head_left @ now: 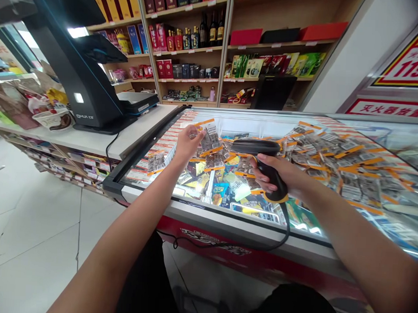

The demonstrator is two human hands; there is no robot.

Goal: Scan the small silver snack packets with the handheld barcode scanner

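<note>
My right hand [280, 176] is wrapped round the grip of a black barcode scanner [256, 147] with an orange band, its head pointing left over the glass lid of a chest freezer [227, 222]. The scanner's black cable [226, 245] droops down the freezer front. My left hand [188, 141] reaches over the lid, fingers pinched on a small clear packet with an orange strip [208, 137]. Many similar orange-tagged packets lie spread on the glass. Wrapped ice creams show under the lid.
A white counter [92, 142] at the left carries a black point-of-sale terminal [77, 67] and a small bowl. Wooden shelves [200, 50] with boxes and bottles line the back wall. A black monitor [272, 92] stands behind the freezer. Pale tiled floor lies at lower left.
</note>
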